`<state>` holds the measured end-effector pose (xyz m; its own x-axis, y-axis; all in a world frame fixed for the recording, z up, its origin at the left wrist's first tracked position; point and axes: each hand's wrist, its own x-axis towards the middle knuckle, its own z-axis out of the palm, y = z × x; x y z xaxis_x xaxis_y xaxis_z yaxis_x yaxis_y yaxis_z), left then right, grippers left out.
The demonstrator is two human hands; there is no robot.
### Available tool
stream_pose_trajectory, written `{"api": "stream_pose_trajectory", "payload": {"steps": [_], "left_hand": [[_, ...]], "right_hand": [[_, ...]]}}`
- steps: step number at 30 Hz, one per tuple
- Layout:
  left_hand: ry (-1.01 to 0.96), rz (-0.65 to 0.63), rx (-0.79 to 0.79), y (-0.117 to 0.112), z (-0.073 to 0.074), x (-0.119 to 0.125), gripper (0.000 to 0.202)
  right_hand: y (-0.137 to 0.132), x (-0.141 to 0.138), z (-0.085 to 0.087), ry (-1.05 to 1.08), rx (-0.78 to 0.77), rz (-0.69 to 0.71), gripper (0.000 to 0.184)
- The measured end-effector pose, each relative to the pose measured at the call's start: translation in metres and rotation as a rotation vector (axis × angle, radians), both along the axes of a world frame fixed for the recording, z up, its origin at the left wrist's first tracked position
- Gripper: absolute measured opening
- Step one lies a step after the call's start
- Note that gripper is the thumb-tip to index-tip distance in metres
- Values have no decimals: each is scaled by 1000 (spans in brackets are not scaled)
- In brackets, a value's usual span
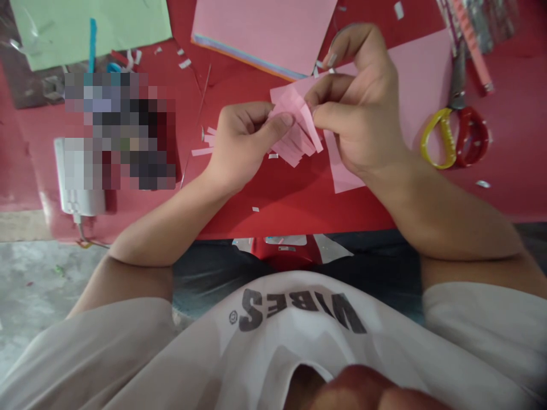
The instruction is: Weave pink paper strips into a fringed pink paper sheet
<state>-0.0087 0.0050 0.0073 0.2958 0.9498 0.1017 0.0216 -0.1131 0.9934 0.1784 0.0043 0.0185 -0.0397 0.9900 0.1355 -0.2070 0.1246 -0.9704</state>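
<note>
The left hand (243, 142) clamps the cut pink paper (294, 142) between thumb and fingers, and the right hand (367, 117) pinches the right edge of that same piece with thumb and a fingertip, its other fingers raised clear. Taking the paper stack (265, 34) as landmark, the cut pink paper is held just on the person's side of it, above the counter (239, 199). A pink sheet (421, 85) lies to the right of the stack, with the scissors (457, 94) further right; loose pink strips (203, 152) lie left and nearer the person. To handle the narrow, slit-looking pieces well, the left thumb should probably press firmly at the uncut part while the right works one strip at a time, lightly and near its base, since a hard pull could tear it. Keeping the strips fanned apart should help stop them from creasing or tangling.
</note>
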Motion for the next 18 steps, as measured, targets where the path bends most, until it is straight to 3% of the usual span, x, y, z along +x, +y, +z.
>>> {"api": "stream_pose_trajectory", "payload": {"steps": [6,13,18], "left_hand": [[-4,-16,-25,-1,4,0,35],[-11,-65,-59,0,5,-2,21],[-8,-2,-48,1,-2,1,31]], "right_hand": [[1,0,1,-33,82,15,43],[4,2,-15,-45,80,43,52],[6,1,-17,-139,49,95,51]]}}
